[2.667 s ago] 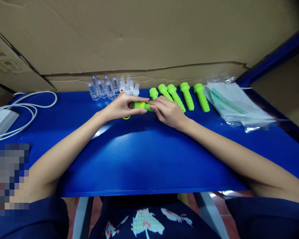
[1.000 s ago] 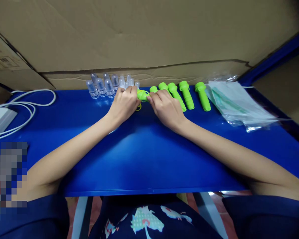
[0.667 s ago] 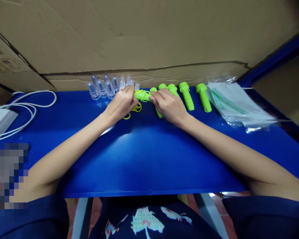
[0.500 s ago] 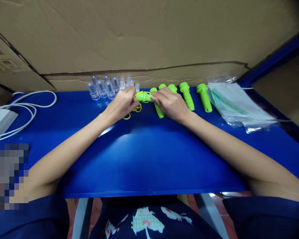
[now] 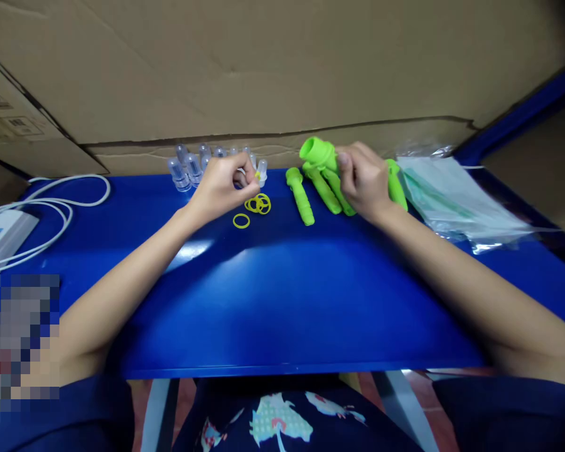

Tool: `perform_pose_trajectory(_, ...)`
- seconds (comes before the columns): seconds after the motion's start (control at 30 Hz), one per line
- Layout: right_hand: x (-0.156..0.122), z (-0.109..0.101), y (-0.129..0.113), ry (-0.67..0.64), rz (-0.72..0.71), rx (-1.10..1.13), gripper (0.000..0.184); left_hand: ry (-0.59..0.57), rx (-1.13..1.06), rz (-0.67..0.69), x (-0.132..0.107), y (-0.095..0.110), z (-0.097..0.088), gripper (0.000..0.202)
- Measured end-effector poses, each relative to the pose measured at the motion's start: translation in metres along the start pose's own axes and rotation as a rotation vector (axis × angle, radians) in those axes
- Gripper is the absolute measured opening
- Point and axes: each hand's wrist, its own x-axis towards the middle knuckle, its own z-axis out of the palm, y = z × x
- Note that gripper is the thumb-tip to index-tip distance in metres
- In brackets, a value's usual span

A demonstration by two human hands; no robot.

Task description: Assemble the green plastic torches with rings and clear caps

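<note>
My right hand (image 5: 365, 179) grips a bright green plastic tube (image 5: 318, 152), lifted over the row of green tubes with its open end turned toward me. My left hand (image 5: 222, 184) is pinched closed just above a small heap of yellow rubber rings (image 5: 258, 203); a bit of yellow shows at its fingertips, too small to name. One ring (image 5: 241, 220) lies apart, nearer me. Green tubes (image 5: 301, 196) lie side by side on the blue table (image 5: 273, 295), some partly hidden behind my right hand.
Several clear plastic vials (image 5: 188, 167) stand at the back by the cardboard wall (image 5: 263, 69). A stack of clear plastic bags (image 5: 456, 198) lies at the right. A white device with a coiled cable (image 5: 9, 220) sits at the far left.
My hands, together on one green tube before, have parted. The right hand carried the tube up and to the right. The left hand stays over the yellow rings, which now lie uncovered.
</note>
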Motion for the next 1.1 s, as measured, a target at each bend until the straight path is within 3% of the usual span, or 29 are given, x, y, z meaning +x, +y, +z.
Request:
perform_pose_trajectory(0.13, 0.02, -0.009, 0.013, -0.008, 0.254, -0.12, 0.078, -0.027, 0.03, -0.042, -0.004, -0.019, 0.015, 0.031)
perform_pose_trajectory(0.23, 0.032, -0.031, 0.022, -0.222, 0.54, -0.157, 0.057, -0.076, 0.046, -0.025, -0.005, -0.031, 0.02, 0.032)
perform_pose_trajectory(0.33, 0.038, -0.057, 0.026, -0.448, 0.714, -0.231, 0.033, -0.105, 0.058, -0.013, -0.005, -0.033, 0.023, 0.026)
perform_pose_trajectory(0.47, 0.032, -0.072, 0.035, -0.587, 0.869, -0.401, 0.029, -0.109, 0.062, -0.03, -0.006, -0.031, 0.024, 0.023)
perform_pose_trajectory(0.63, 0.016, -0.061, 0.042, -0.528, 0.848, -0.464, 0.051, -0.109, 0.066, -0.057, -0.007, -0.031, 0.024, 0.015)
perform_pose_trajectory(0.83, 0.012, -0.051, 0.021, -0.595, 0.857, -0.527, 0.057, 0.001, 0.063, -0.032, -0.006, -0.035, 0.022, 0.012)
perform_pose_trajectory(0.93, 0.009, -0.053, 0.02, -0.632, 0.803, -0.475, 0.051, 0.053, 0.018, -0.074, -0.006, -0.04, 0.023, 0.021)
perform_pose_trajectory(1.1, -0.004, -0.055, 0.04, -0.621, 0.74, -0.429, 0.054, 0.098, -0.024, -0.126, -0.007, -0.043, 0.025, 0.041)
